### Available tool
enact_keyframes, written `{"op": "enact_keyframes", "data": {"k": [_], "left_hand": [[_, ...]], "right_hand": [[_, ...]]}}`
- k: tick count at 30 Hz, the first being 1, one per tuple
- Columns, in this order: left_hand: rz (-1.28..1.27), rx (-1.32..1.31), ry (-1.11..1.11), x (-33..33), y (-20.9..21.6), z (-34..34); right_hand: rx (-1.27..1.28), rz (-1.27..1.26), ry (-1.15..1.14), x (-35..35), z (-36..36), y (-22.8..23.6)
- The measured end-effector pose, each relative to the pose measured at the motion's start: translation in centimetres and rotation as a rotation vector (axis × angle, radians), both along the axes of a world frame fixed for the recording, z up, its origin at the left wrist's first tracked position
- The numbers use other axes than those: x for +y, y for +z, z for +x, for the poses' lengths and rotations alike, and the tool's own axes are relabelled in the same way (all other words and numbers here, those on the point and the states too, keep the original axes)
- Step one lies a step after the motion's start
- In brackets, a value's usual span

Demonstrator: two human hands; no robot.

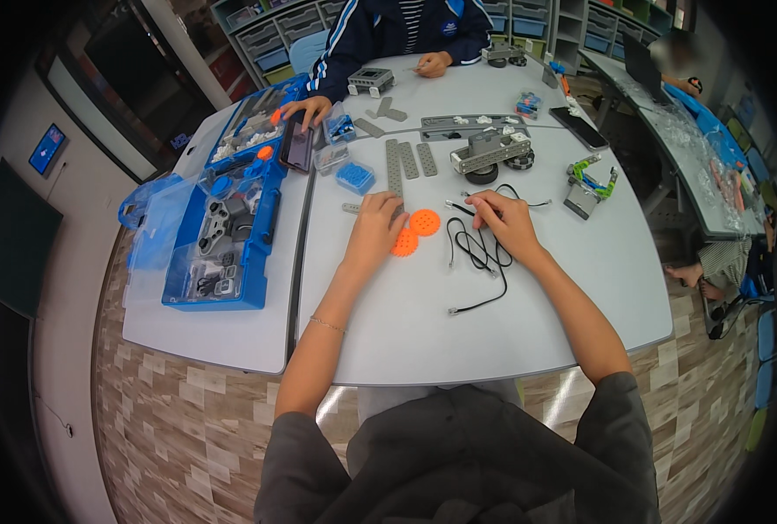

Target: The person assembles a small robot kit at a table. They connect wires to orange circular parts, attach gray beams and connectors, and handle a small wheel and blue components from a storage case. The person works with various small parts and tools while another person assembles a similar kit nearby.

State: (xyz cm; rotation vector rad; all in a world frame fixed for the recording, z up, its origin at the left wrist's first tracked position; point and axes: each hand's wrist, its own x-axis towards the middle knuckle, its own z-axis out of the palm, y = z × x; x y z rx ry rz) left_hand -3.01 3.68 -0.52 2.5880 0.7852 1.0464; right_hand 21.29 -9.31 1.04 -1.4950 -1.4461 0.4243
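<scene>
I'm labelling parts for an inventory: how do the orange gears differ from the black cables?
The orange gears are bright, while the black cables are dark. The orange gears are flat, round and pierced with holes; the black cables are thin and loosely looped. The orange gears lie by the left hand, the black cables by the right hand. Both are on the white table.
</scene>
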Motion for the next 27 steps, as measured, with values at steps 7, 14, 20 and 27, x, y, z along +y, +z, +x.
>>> {"op": "enact_keyframes", "data": {"k": [7, 14, 20, 27], "left_hand": [[0.061, -0.025, -0.001, 1.1, -0.2, 1.9], [0.088, 0.026, 0.037, 3.5, -1.5, 4.3], [0.015, 0.028, 0.01, 3.2, -1.6, 3.9], [0.013, 0.02, 0.007, 2.5, -1.1, 3.9]], "right_hand": [[0.002, -0.013, -0.006, 0.1, 0.0, -0.1], [-0.004, 0.024, 0.015, 0.0, 0.1, -0.2], [-0.016, 0.026, 0.021, 0.1, 0.0, -0.2], [-0.02, 0.0, 0.008, 0.0, -0.1, 0.1]]}}
